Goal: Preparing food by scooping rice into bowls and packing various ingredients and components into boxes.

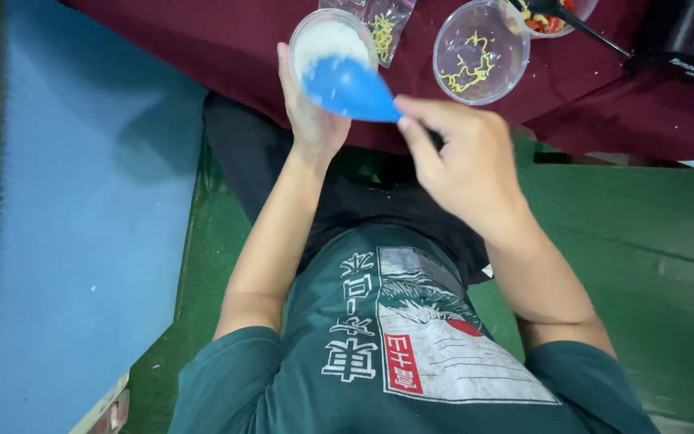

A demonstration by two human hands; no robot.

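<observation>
Over rice tub (327, 36): blue paddle (351, 88), tip upper-left.

Evenly, fairly brightly lit from above; colours saturated, no harsh glare. Soft, broad shadow at upper left of the frame, on the blue floor (82, 201). Faint sheen on the clear tub (479, 50) at top centre-right. Slight motion blur on the right hand (463, 165) and blue scoop (347, 87) at upper centre; left hand (308, 112) sharper. Shirt (395, 354) at bottom crisp. Far left edge dark and smeared. Wide-angle stretch toward the corners, bending the floor edges. Black appliance (684, 40) at upper right dim, little detail.
</observation>
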